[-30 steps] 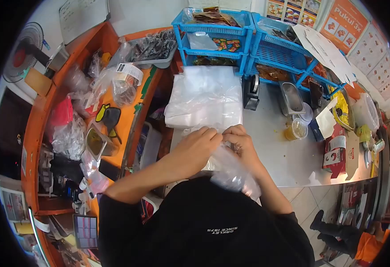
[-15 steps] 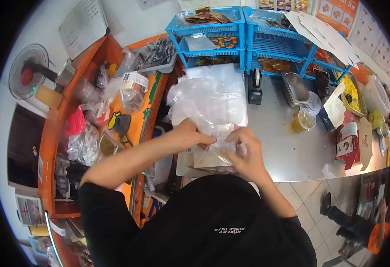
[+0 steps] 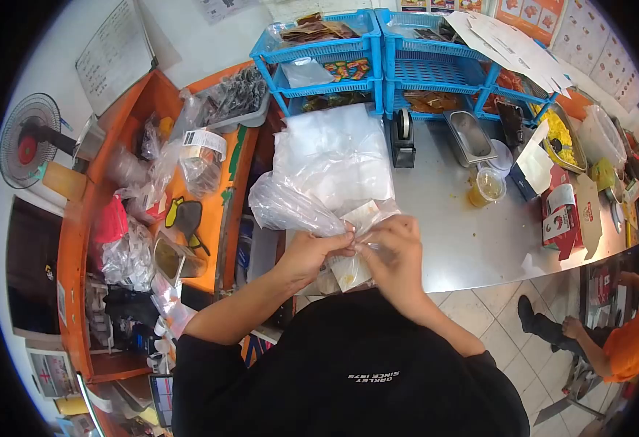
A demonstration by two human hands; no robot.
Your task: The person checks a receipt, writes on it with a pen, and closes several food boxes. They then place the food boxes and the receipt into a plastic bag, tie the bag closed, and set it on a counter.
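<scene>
A clear plastic bag (image 3: pixel 290 207) puffs out to the upper left of my hands. My left hand (image 3: pixel 308 255) is closed on its gathered neck. Close beside it, my right hand (image 3: pixel 394 251) pinches the same gathered plastic, its fingertips nearly touching my left thumb. Beneath my hands lies a pale box or packet (image 3: pixel 350 271), partly covered by plastic and fingers, with a slip of paper (image 3: pixel 363 215) above it. Behind them, a stack of clear plastic bags (image 3: pixel 334 146) lies flat on the metal table (image 3: pixel 443 240).
A black tape dispenser (image 3: pixel 402 142) stands right of the stack. Blue tiered baskets (image 3: pixel 378 65) line the back. Farther right are a metal tray (image 3: pixel 470 138), a yellow cup (image 3: pixel 485 188) and a red box (image 3: pixel 567 218). A person in orange (image 3: pixel 633 335) is at the lower right.
The bag's puffed part has swung left and toward me. My left hand has turned and moved lower, still at the gathered neck. The camera view has shifted slightly.
</scene>
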